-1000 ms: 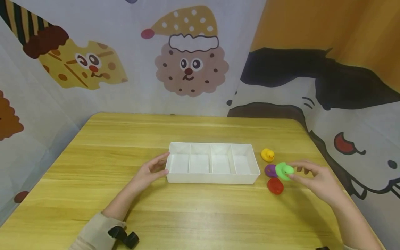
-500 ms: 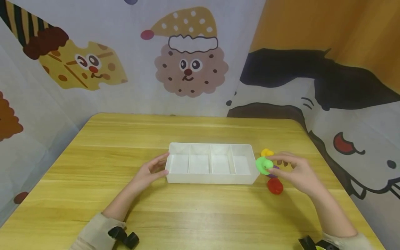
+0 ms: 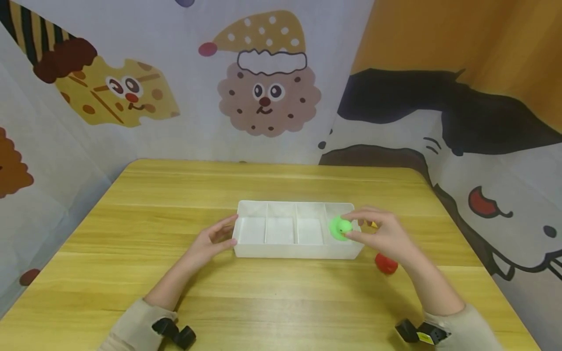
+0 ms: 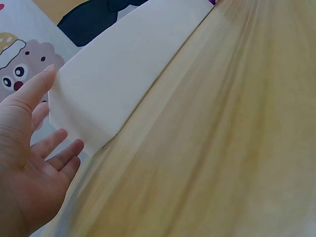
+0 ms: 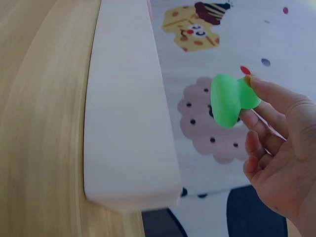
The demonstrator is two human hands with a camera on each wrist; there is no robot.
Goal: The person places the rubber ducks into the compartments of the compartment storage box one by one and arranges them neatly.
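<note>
The right hand (image 3: 379, 231) pinches a small, smooth, bright green toy (image 3: 339, 228) with a rounded body and a smaller round head between the tip of its thumb and its fingers. In the head view the green toy appears over the rightmost compartment of a long, white, rectangular tray (image 3: 294, 251) split by three dividers into four compartments in a row. The right wrist view shows the green toy higher than the tray's rim and apart from it, with the other fingers of that hand loosely bent.

The left hand (image 3: 210, 241) is at the tray's left end, thumb and fingers spread apart; the thumb tip touches the tray near its front corner, and the forefinger reaches the end wall farther back.

A rounded, shiny red toy (image 3: 385, 263) lies near the tray's front right corner, below the right hand in the head view. A small patch of a yellow toy (image 3: 373, 224) shows between the fingers and thumb of the right hand, the rest hidden. A sliver of a purple object (image 4: 212, 2) shows at the top edge of the left wrist view.

The tray stands on a yellowish wood-grain surface (image 3: 272, 302), before a pale cloth backdrop (image 3: 175, 141) printed with cartoon figures.
</note>
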